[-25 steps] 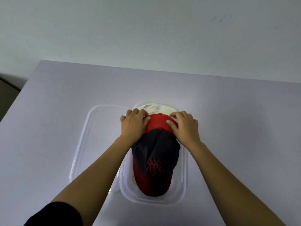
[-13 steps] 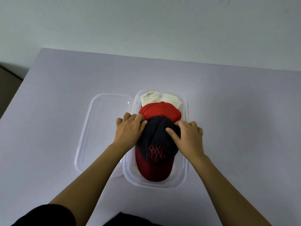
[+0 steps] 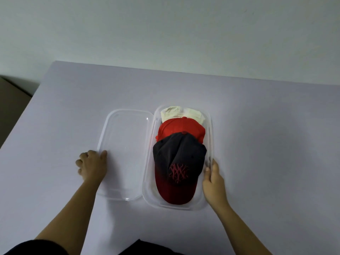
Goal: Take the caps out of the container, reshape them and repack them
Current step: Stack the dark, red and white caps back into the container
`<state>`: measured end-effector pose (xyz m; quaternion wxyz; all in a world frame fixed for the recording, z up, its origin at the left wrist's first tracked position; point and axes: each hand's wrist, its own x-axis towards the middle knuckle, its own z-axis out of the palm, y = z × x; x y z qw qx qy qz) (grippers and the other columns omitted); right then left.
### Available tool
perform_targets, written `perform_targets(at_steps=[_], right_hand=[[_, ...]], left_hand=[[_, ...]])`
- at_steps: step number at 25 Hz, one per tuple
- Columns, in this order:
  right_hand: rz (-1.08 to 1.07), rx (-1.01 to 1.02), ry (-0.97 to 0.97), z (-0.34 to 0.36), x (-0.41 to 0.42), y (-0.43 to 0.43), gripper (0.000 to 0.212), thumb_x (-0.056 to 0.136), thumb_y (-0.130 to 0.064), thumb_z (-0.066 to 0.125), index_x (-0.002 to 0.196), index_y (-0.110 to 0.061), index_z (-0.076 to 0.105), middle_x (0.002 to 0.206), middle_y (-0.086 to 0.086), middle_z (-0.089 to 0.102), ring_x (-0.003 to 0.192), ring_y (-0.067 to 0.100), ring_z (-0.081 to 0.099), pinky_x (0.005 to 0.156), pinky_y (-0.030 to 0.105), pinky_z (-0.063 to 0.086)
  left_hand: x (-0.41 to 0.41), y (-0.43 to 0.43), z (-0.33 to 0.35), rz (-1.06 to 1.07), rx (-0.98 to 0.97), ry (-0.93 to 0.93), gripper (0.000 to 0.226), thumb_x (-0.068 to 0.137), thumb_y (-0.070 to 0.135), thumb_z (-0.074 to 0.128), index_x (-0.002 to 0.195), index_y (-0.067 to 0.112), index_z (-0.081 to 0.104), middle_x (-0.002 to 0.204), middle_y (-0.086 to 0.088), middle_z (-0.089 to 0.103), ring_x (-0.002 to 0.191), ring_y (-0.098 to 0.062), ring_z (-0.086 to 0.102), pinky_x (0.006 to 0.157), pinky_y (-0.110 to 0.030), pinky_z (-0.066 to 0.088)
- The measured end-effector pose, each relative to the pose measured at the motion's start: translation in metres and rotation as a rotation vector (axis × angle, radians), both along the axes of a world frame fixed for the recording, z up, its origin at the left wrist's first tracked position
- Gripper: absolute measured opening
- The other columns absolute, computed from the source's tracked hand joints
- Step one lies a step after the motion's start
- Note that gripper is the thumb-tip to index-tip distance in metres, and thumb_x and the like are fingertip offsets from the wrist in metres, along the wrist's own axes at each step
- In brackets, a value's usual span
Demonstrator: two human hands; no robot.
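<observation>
Three caps lie stacked in a row inside the clear plastic container. Nearest me is a black cap with a red brim and red logo. Behind it sits a red cap, and a cream cap is at the far end. The clear lid lies flat on the table just left of the container. My left hand is at the lid's left edge, thumb touching the rim, fingers curled. My right hand holds the container's right rim, thumb on the inside of the wall.
The grey table runs to a pale wall at the back. Its left edge drops off beside a brown surface. My dark sleeve shows at the bottom left.
Both hands have left the black cap. The left hand moved out to the lid's left edge, the right hand to the container's right rim. The caps stay in the container.
</observation>
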<state>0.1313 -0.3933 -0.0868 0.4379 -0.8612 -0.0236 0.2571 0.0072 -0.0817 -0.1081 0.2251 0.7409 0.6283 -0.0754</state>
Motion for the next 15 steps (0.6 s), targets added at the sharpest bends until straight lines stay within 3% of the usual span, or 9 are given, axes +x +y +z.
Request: perform_targets(at_steps=[5, 9, 11, 13, 15], right_hand=[[-0.001, -0.047, -0.030, 0.002, -0.002, 0.001, 0.046, 0.100, -0.018, 0.031, 0.145, -0.014, 0.024, 0.136, 0.014, 0.051, 0.122, 0.032, 0.051, 0.102, 0.037, 0.040], [-0.016, -0.048, -0.021, 0.006, -0.002, 0.002, 0.046, 0.100, -0.020, 0.030, 0.145, -0.014, 0.024, 0.137, 0.013, 0.051, 0.123, 0.030, 0.050, 0.101, 0.036, 0.039], [-0.013, -0.010, 0.010, 0.008, 0.000, 0.001, 0.047, 0.100, -0.022, 0.030, 0.146, -0.014, 0.024, 0.142, 0.011, 0.046, 0.127, 0.029, 0.046, 0.104, 0.035, 0.036], [-0.027, 0.067, 0.037, 0.014, 0.001, 0.001, 0.048, 0.100, -0.027, 0.030, 0.145, -0.014, 0.022, 0.149, 0.007, 0.036, 0.135, 0.024, 0.037, 0.107, 0.030, 0.030], [-0.091, 0.177, 0.032, 0.027, 0.004, 0.002, 0.049, 0.100, -0.032, 0.029, 0.146, -0.016, 0.021, 0.152, 0.001, 0.028, 0.138, 0.017, 0.029, 0.107, 0.025, 0.025]], left_hand=[[-0.003, 0.020, 0.034, -0.094, -0.016, -0.359, 0.042, 0.092, 0.034, 0.056, 0.114, 0.000, 0.045, 0.107, -0.026, 0.060, 0.101, -0.043, 0.055, 0.082, -0.046, 0.041], [-0.002, 0.050, 0.086, -0.167, 0.040, -0.539, 0.053, 0.089, 0.036, 0.061, 0.137, 0.021, 0.045, 0.101, -0.008, 0.058, 0.084, -0.035, 0.059, 0.083, -0.046, 0.051], [0.002, 0.064, 0.111, -0.117, 0.060, -0.618, 0.057, 0.088, 0.038, 0.061, 0.140, 0.023, 0.042, 0.099, -0.004, 0.058, 0.070, -0.027, 0.056, 0.072, -0.037, 0.050], [0.010, 0.064, 0.128, -0.034, -0.032, -0.811, 0.057, 0.084, 0.038, 0.064, 0.137, 0.023, 0.047, 0.090, -0.001, 0.060, 0.055, -0.012, 0.051, 0.054, -0.024, 0.046], [0.025, 0.036, 0.134, -0.052, -0.160, -0.931, 0.044, 0.088, 0.026, 0.064, 0.130, 0.022, 0.052, 0.077, 0.001, 0.057, 0.040, 0.000, 0.043, 0.039, -0.013, 0.037]])
